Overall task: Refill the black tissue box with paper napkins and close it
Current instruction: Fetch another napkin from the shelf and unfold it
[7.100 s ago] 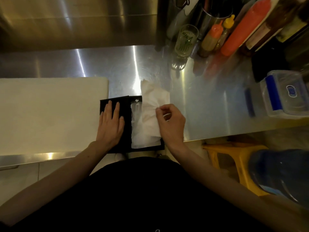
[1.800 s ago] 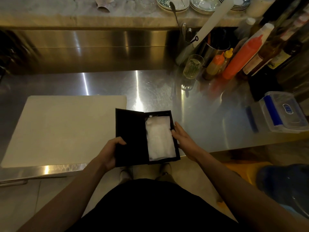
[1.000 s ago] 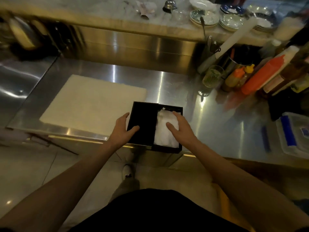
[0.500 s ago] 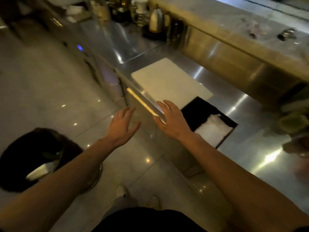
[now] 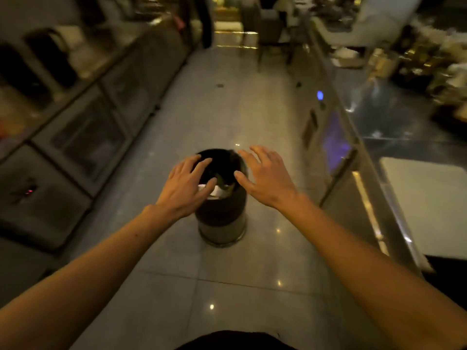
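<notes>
We're facing down a tiled aisle, both arms stretched out in front. Left hand point(image 5: 185, 184) is spread flat, fingers apart, holding nothing; right hand point(image 5: 265, 176) same deal, palm down, fingers splayed, empty. Both hover over the round bin w/ black liner and shiny metal base point(image 5: 222, 223) standing on the grey floor tiles point(image 5: 227, 286). Some white crumpled paper point(image 5: 214, 192) sits inside the bin near the rim, partly behind our left fingers.

Where's the black tissue box? Can't say for sure: at the far right edge, below the pale rectangular cutting board point(image 5: 427, 205) on the steel counter point(image 5: 394, 127), there's a dark corner point(image 5: 444, 265) that could be it, but it's cut off and too dim to tell. No napkins in our hands.

Progress, as we judge it: we can't confirm the lid's shut, so the closing step counts as not verified. We're turned away from the counter, and the view is motion-blurred. If the box is open, what's left is going back & folding the lid down.
</notes>
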The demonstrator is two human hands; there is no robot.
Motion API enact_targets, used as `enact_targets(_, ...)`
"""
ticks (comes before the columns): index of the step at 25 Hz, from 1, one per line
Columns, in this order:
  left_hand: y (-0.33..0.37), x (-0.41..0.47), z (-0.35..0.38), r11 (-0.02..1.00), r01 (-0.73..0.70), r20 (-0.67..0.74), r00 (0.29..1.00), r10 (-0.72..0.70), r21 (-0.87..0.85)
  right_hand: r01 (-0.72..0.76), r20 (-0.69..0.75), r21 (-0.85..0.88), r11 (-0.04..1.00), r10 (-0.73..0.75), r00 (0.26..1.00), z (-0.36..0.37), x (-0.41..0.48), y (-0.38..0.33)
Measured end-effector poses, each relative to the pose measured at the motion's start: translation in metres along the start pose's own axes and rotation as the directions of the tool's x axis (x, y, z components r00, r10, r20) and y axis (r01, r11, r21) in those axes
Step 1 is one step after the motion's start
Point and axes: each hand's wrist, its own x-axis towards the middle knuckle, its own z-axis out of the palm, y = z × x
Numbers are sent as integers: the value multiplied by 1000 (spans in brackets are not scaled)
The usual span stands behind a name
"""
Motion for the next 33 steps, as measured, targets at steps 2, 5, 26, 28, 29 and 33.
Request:
enact_targets(2,-51,-41,-35,994,85,-65,995,-81,63,128,-22,4,992,-128,992,10,30,-63)
enact_targets(5,-127,-128,-95,957,268,-181,952,-245,113,324,-31,85,942,-323,946,28,58,-185)
enact_targets(26,-395,-525,-350,335,941,-647,280,-709,41,914,-215,397,77,-961,174,104,128,-832)
enact_targets(28,-441,-511,-377,322,947,-661,250,-708,13,913,-234,403,56,-959,162,105,174,-870)
enact_targets(29,-465,-503,-392,311,950,-668,230,-708,-2,909,-241,413,52,-957,164,105,199,-888)
enact_targets(33,-547,-481,-441,282,959,-699,184,-691,-26,915,-294,401,34,-941,164,106,283,-955)
